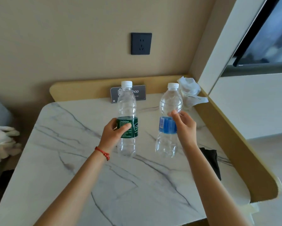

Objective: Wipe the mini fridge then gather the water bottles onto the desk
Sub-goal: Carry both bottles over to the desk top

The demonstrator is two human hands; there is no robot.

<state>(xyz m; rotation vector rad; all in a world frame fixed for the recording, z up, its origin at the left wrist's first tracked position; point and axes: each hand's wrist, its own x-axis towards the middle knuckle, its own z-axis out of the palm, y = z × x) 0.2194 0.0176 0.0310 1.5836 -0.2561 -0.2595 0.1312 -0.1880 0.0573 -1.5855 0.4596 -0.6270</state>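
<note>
Two clear water bottles with white caps stand upright on the marble-patterned desk. The green-label bottle is on the left, and my left hand wraps around its label. The blue-label bottle is on the right. My right hand is at its label and shoulder, fingers loosely bent against it; whether the grip is firm is unclear. The mini fridge is out of view.
A crumpled white cloth lies in the desk's back right corner. A dark sign card leans on the wooden back rail. A black cloth lies by the right rail. A wall socket is above. A plush rabbit sits left.
</note>
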